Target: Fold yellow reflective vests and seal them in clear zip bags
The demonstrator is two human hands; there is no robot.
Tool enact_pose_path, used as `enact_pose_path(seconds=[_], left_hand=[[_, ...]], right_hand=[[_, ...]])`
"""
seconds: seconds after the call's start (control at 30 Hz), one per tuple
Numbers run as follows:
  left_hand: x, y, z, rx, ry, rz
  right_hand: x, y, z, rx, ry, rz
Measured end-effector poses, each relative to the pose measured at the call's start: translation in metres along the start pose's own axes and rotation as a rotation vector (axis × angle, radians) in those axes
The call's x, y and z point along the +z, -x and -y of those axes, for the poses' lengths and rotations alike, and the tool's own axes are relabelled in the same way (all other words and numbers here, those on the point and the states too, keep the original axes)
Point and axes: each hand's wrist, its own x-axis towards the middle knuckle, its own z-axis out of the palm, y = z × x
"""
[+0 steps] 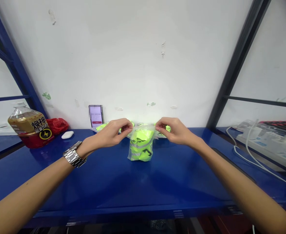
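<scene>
- Head view: the left hand (112, 132) and the right hand (174, 130) meet over a clear bag (141, 144) that stands upright near the middle of the blue shelf (108, 182).
- Each hand pinches one end of the bag's top edge, thumb and fingers pressed together on the plastic; the left takes the left corner, the right the right corner.
- The bag holds a folded bright yellow-green vest (141, 146) with a grey reflective band, which fills it from bottom to near the mouth.
- The bag's base rests on the shelf; only the top strip is lifted and stretched between the two grips.
- A metal watch (72, 155) sits on the left wrist.
- Behind the bag, against the white wall (133, 58), lie more yellow-green pieces (101, 126), partly hidden by the hands.
- To the left stand a bottle (29, 126) of brown drink, a red wad (58, 124), a small white thing (67, 134) and a small card (95, 116) leaning on the wall.
- To the right, on the next shelf, lie a power strip (267, 141) and white cables (252, 161).
- Judged from the grip, the step in hand is work on the bag's mouth, closing or opening it; which one cannot be told.
- The next move calls for even tension along the top edge, with the vest kept below the strip.
</scene>
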Motion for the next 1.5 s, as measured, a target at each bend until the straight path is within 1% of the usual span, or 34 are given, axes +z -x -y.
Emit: enact_pose_path(seconds=[0.23, 0.57, 0.8, 1.0, 1.2, 1.33, 1.5], left_hand=[[-0.001, -0.002, -0.004, 0.029, -0.058, -0.039], [0.001, -0.006, -0.008, 0.021, -0.025, -0.021], [0.003, -0.005, -0.004, 0.042, -0.125, -0.001], [0.001, -0.006, -0.007, 0.021, -0.068, 0.033], [0.002, -0.006, -0.009, 0.057, -0.133, 0.037], [0.001, -0.007, -0.009, 0.061, -0.08, 0.029], [-0.001, -0.007, -0.01, 0.048, -0.043, 0.06]], right_hand=[[-0.001, -0.003, 0.005, -0.011, -0.002, 0.013], [-0.001, -0.003, 0.006, 0.0, -0.014, 0.014], [-0.002, -0.004, 0.01, -0.011, -0.015, 0.016], [-0.002, -0.004, 0.012, -0.012, -0.029, 0.022], [0.0, -0.006, 0.013, -0.042, -0.029, 0.017], [0.0, -0.006, 0.014, -0.041, -0.013, 0.02], [-0.001, -0.006, 0.014, -0.051, 0.002, 0.016]])
